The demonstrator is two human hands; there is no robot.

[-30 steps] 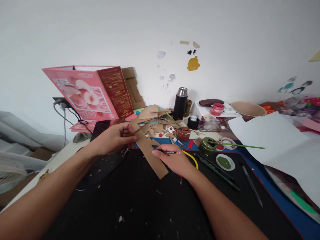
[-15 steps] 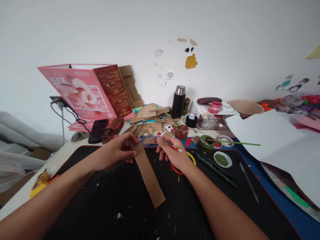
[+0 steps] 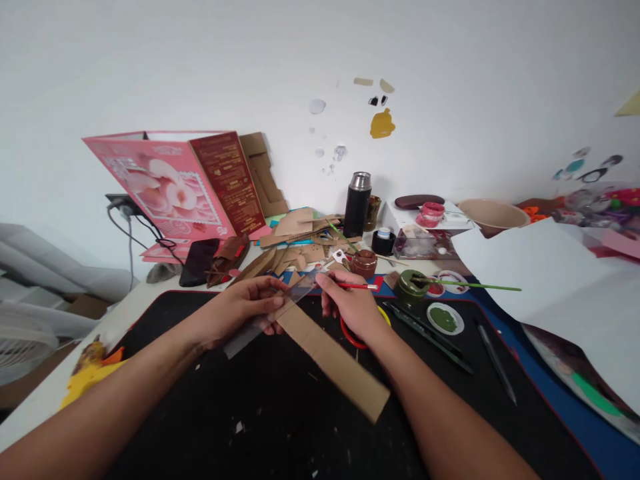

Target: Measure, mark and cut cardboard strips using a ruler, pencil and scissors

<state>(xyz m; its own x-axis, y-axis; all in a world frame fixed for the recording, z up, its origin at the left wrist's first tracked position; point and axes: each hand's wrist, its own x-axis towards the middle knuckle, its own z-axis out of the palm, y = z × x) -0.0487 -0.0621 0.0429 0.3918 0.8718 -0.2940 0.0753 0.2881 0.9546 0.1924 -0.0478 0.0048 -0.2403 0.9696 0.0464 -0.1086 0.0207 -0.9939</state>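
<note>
My left hand point(image 3: 253, 305) is closed, pinching the upper end of a brown cardboard strip point(image 3: 334, 360) together with a clear ruler point(image 3: 243, 340). The strip slants down to the right above the black mat point(image 3: 240, 400); the ruler crosses its upper end. A red pencil point(image 3: 361, 287) rests in my closed right hand point(image 3: 350, 308), its eraser end pointing right. My right thumb and fingertips are at the ruler's upper right end; whether they also grip it I cannot tell. Partly hidden beneath that hand lie scissors point(image 3: 352, 335) with red and yellow handles.
Cardboard scraps point(image 3: 297, 227) are heaped behind my hands, near a black thermos point(image 3: 357, 203). Open paint jars point(image 3: 412, 287) and dark pens point(image 3: 430, 337) lie to the right. A pink box point(image 3: 170, 187), a phone point(image 3: 199, 261) and a fan point(image 3: 25, 340) are at left.
The cardboard strip has swung its lower end to the right. More of the clear ruler shows across its top. The pencil has turned to lie nearly level in my right hand.
</note>
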